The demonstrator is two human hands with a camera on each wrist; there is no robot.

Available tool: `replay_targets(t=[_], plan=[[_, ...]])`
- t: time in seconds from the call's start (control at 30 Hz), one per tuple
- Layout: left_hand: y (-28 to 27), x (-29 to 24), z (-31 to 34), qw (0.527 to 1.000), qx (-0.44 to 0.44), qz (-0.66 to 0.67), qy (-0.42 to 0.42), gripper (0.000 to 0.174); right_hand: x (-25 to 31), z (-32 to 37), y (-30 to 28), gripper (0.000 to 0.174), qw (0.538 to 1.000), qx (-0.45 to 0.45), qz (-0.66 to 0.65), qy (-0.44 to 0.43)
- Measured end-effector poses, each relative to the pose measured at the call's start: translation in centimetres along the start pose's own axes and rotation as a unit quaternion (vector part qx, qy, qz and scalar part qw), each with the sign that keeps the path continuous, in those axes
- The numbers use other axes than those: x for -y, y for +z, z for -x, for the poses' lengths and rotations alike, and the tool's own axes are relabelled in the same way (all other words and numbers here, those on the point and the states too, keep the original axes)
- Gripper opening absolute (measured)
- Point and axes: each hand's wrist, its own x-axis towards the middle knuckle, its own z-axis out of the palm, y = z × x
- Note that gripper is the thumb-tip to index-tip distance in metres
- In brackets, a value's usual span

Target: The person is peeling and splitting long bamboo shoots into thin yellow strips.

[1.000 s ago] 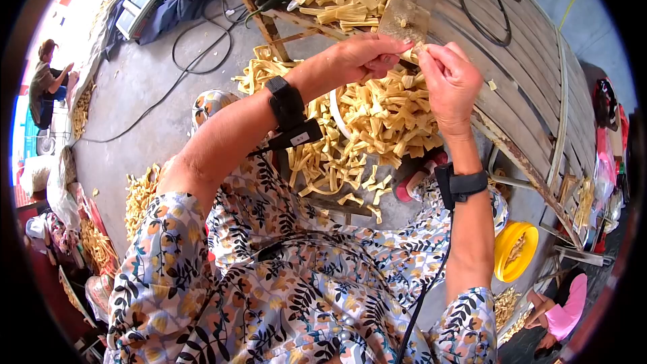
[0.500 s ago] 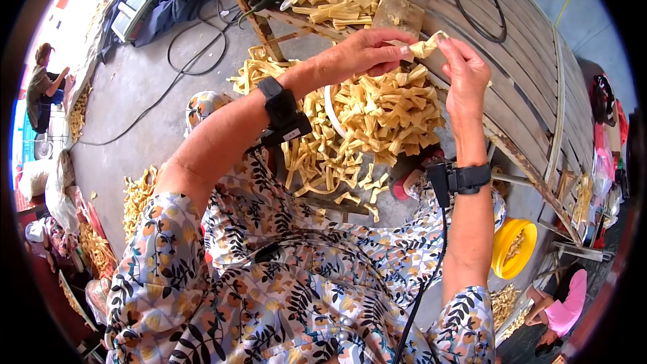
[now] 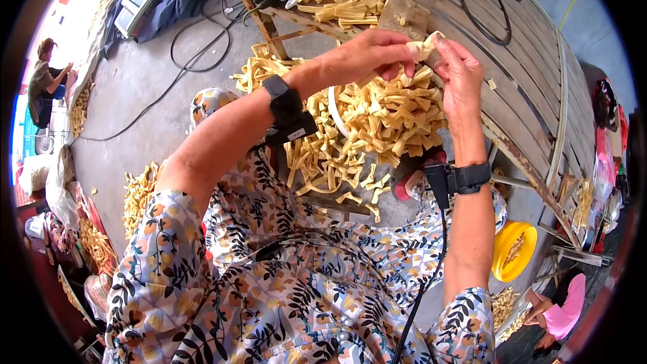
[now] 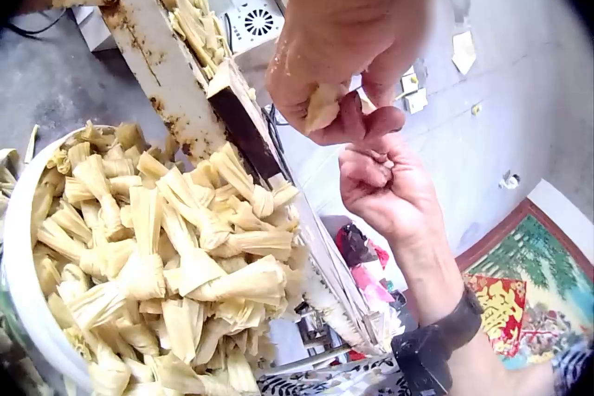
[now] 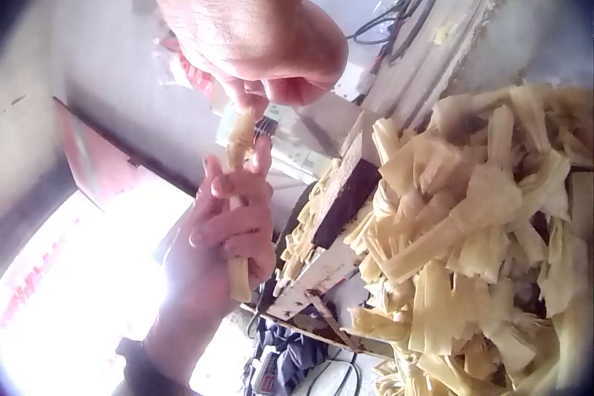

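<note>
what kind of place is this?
Probably a small, informal hand-work shop: a heap of knotted yellowish strips, a slatted wooden table with untied strips on it, and another person in pink beside a smaller pile.

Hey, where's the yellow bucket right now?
In the head view, the yellow bucket is toward the lower right, just right of your right forearm and above the person in pink in the picture.
</note>
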Motion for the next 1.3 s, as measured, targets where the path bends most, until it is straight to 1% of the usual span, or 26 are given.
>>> replay_targets(t=[0.07,0.17,0.27,0.4,0.47,0.57,0.67,0.7,0.77,0.87,0.97,1.1,1.2,1.27,1.3], plan=[[-0.4,-0.5,0.4,1.0,0.006,0.029,-0.003,0.027,0.5,-0.1,-0.3,0.014,0.999,-0.032,0.017,-0.023],[-0.6,0.2,0.4,0.999,0.017,-0.023,-0.02,0.029,1.2,0.3,-0.1,0.015,0.997,-0.059,0.024,-0.033],[0.1,0.6,0.5,0.999,0.014,0.01,-0.028,0.029,1.6,0.1,-0.7,0.015,0.997,-0.054,0.008,-0.05],[0.2,0.8,0.3,0.999,0.02,0.037,-0.027,0.029,1.4,0.0,-1.1,0.017,0.998,-0.058,0.002,-0.038],[0.2,0.9,0.4,0.999,0.023,0.022,-0.021,0.029,1.2,-0.1,-1.2,0.019,0.998,-0.058,0.001,-0.033],[-0.2,1.6,0.6,1.0,0.019,-0.004,-0.003,0.029,1.1,-0.4,-2.3,0.029,0.999,0.045,0.004,-0.001],[-0.7,1.6,0.8,1.0,0.011,-0.01,-0.003,0.029,1.0,0.5,-1.2,0.04,0.995,0.041,0.07,0.052],[-0.9,1.5,0.9,1.0,0.007,-0.008,-0.006,0.029,0.7,0.8,-1.0,0.047,0.989,0.06,0.118,0.067],[-1.1,1.5,0.8,1.0,0.01,-0.018,-0.004,0.029,-0.8,0.4,-0.6,0.04,0.981,0.132,0.137,0.048],[-0.9,1.2,0.6,1.0,0.017,-0.016,-0.004,0.028,-0.8,0.4,0.0,0.027,0.987,0.149,0.041,0.039],[-0.9,0.9,0.5,0.999,0.024,0.032,-0.028,0.028,-0.4,0.3,0.4,0.016,0.992,0.12,0.045,0.015],[-1.1,1.0,-0.1,0.991,0.04,0.112,-0.057,0.029,-0.2,-0.1,0.2,0.014,0.993,0.109,0.036,0.019],[-1.2,0.8,-0.2,0.994,0.048,0.089,-0.037,0.029,-0.1,-0.6,0.2,0.016,0.992,0.112,0.052,0.026],[-1.2,-0.2,0.1,1.0,0.012,0.003,-0.024,0.029,-0.1,-1.1,0.1,0.017,0.989,0.118,0.082,0.036],[-1.2,-0.8,0.3,0.999,-0.005,-0.039,-0.019,0.028,0.2,-1.2,0.1,0.018,0.991,0.102,0.082,0.033]])
